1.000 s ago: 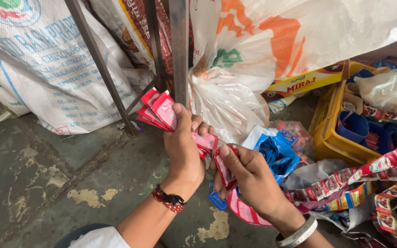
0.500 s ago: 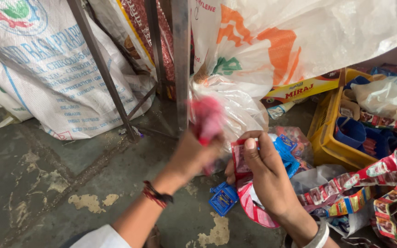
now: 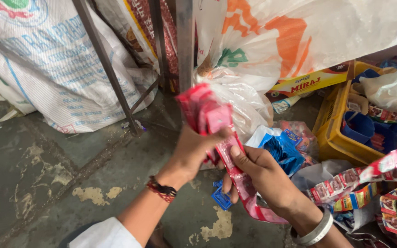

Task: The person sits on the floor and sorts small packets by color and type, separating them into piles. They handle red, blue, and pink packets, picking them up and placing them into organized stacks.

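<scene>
Seen from above, two hands work over a concrete floor point(image 3: 47, 183). The left hand point(image 3: 194, 154) is closed around a folded bunch of red sachets point(image 3: 205, 112), raised in front of a metal post point(image 3: 184, 41). The right hand point(image 3: 260, 177) pinches the same strip point(image 3: 249, 197) lower down, where it trails toward the wrist. Blue sachets point(image 3: 283, 151) lie just beside the right hand, with a yellow crate point(image 3: 329, 133) and white sacks point(image 3: 37, 59) around. Folding looks neatest if the right hand keeps the strip taut and flat while feeding.
</scene>
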`<state>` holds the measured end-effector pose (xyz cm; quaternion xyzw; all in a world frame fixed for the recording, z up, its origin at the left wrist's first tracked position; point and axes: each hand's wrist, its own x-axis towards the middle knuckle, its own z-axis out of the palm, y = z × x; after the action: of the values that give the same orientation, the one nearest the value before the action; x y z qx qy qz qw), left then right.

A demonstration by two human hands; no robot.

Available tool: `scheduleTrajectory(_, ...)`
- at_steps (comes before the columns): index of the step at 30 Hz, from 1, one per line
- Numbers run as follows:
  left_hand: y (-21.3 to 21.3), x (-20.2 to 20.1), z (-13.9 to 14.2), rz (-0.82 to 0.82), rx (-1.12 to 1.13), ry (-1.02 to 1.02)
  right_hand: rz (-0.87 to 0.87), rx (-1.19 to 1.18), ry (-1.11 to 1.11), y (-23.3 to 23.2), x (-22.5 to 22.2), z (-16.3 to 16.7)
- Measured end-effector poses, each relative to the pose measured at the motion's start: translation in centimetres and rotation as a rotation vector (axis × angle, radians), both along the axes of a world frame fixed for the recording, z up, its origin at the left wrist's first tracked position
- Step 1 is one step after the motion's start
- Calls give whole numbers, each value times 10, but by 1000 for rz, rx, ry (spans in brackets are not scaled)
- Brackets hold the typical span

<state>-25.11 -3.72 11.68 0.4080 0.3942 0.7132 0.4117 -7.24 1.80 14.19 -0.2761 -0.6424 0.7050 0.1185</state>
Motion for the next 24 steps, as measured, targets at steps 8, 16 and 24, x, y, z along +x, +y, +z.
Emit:
scheduleTrajectory(8,3,14,-1,28,-142,-320,51,-46,-29,2,-5,-12)
scheduleTrajectory(16,12,10,-14,-82,18,-852,72,-80,82,-6,-7,-15)
scheduleTrajectory(24,3,-58,19,264,140,-612,-64,45,146,-8,-2,-5)
